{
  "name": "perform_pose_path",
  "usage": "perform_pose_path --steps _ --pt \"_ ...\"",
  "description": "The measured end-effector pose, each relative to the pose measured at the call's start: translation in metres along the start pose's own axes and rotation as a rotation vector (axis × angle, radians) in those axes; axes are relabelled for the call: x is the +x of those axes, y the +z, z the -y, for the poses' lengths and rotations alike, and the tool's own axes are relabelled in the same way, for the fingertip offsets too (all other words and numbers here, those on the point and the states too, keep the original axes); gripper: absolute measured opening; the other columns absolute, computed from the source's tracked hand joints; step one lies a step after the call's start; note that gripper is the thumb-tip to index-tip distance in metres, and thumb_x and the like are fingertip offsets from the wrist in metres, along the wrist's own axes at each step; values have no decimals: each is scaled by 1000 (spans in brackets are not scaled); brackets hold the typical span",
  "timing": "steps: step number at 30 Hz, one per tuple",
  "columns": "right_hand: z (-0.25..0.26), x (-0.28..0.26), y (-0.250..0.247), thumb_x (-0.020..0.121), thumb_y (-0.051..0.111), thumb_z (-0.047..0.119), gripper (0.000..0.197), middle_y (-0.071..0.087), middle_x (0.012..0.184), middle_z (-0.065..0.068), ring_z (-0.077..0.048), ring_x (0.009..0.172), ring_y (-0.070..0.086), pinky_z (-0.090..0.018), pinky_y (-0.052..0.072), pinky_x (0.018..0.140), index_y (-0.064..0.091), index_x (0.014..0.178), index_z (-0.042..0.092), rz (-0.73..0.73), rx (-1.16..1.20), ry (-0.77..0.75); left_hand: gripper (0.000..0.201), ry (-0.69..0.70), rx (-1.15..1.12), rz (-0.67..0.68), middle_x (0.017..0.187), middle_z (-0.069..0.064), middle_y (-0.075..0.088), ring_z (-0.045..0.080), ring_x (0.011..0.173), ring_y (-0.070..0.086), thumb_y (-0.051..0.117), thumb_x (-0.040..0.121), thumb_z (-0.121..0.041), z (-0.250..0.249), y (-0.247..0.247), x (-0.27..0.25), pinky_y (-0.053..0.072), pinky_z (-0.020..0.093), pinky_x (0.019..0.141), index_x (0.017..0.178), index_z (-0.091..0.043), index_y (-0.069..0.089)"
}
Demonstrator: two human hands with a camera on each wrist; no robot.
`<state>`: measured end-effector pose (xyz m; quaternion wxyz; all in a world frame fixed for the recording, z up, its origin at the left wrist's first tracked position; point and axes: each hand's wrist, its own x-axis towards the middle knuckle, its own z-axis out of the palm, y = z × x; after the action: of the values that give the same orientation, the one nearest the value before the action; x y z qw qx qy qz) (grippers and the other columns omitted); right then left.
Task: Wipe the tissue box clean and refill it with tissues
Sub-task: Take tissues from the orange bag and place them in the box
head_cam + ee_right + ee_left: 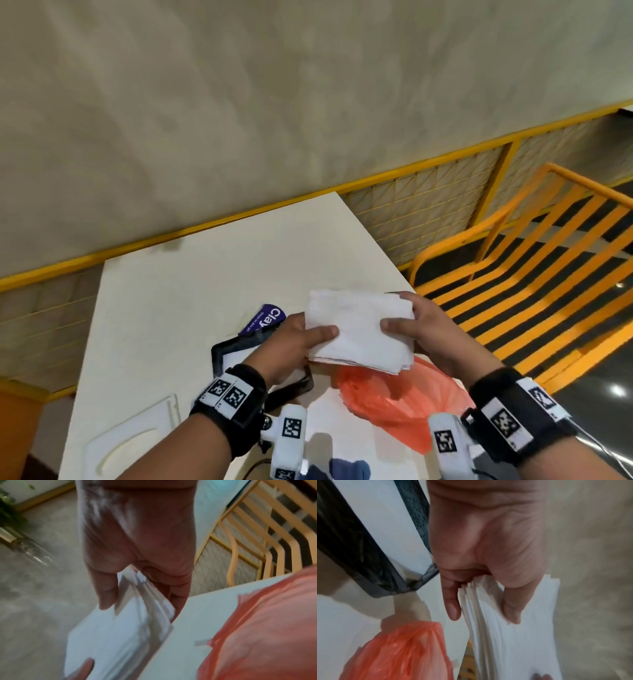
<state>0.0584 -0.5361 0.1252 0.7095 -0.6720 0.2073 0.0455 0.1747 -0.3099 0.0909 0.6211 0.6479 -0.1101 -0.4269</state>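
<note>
— White table (212, 274) is the biggest thing; what lies on it?
— An orange plastic bag (404, 404), a black tissue box (219, 356) and a purple packet (263, 318) reading "Clay". Only the right wrist view shows a clear bottle (34, 555).
— And the hands?
— Left hand (291, 346) and right hand (421, 329) each pinch one end of the tissue stack (359, 332), thumbs on top, above the table beside the box.

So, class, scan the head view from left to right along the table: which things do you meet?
White lid → black tissue box → left hand → tissue stack → right hand → orange slatted chair.
</note>
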Motion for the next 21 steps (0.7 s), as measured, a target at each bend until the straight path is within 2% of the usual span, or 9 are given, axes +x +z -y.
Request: perform_pose_path --steps 2,4,6,7,10,12,16,19,21 --pt "5 11 16 86 68 5 38 69 115 -12 -33 103 67 -56 52 90 58 123 13 28 150 37 34 -19 -70 -53 123 13 73 34 117 67 70 93 -11 -2 -15 -11 52 50 102 126 -9 65" --pt "5 25 36 88 62 -3 38 69 113 -17 -36 101 68 -56 53 89 56 123 11 23 193 56 38 -52 -76 -109 121 11 74 35 115 68 73 90 -13 -3 -31 -24 55 53 95 127 -13 63" --pt "2 39 58 86 60 -9 43 69 110 -20 -36 98 68 -56 53 87 55 122 12 17 137 65 32 -63 -29 -183 116 6 76 26 104 73 70 94 -13 -1 -45 -38 61 40 77 125 -17 64" --pt "0 44 68 84 60 -10 45 68 109 -20 -36 97 68 -55 54 86 54 122 14 12 83 73 28 -66 8 -234 112 4 77 19 96 74 68 95 -14 1 -51 -44 58 32 68 123 -18 65" --pt "-10 58 102 79 61 -7 58 65 107 -14 -29 93 67 -42 59 77 49 129 20 17 -170 76 14 -65 89 -452 95 3 75 8 69 70 66 96 -14 11 -73 -59 50 21 53 110 -12 69" --pt "-16 65 125 75 61 -1 66 62 107 -5 -22 92 65 -34 57 75 45 133 26 62 -337 72 6 -85 159 -566 92 5 74 13 69 69 68 93 -13 24 -90 -65 51 24 56 99 -10 70" --pt "-24 75 159 74 52 0 71 57 115 5 -17 104 59 -36 52 92 40 138 29 114 -507 14 6 -96 378 -634 93 3 75 22 87 72 68 86 -16 42 -110 -72 58 39 80 92 -16 71" --pt "-22 78 171 80 51 0 66 55 111 7 -14 101 54 -25 46 84 38 139 27 165 -625 -62 13 -140 602 -656 96 -3 68 18 89 65 66 86 -23 43 -113 -70 53 33 75 97 -16 64" --pt "-24 79 175 81 52 3 65 53 119 1 -13 99 50 -23 42 80 36 140 25 193 -731 -123 20 -201 815 -647 103 -4 64 18 93 61 62 86 -29 43 -113 -68 46 29 71 103 -19 57"
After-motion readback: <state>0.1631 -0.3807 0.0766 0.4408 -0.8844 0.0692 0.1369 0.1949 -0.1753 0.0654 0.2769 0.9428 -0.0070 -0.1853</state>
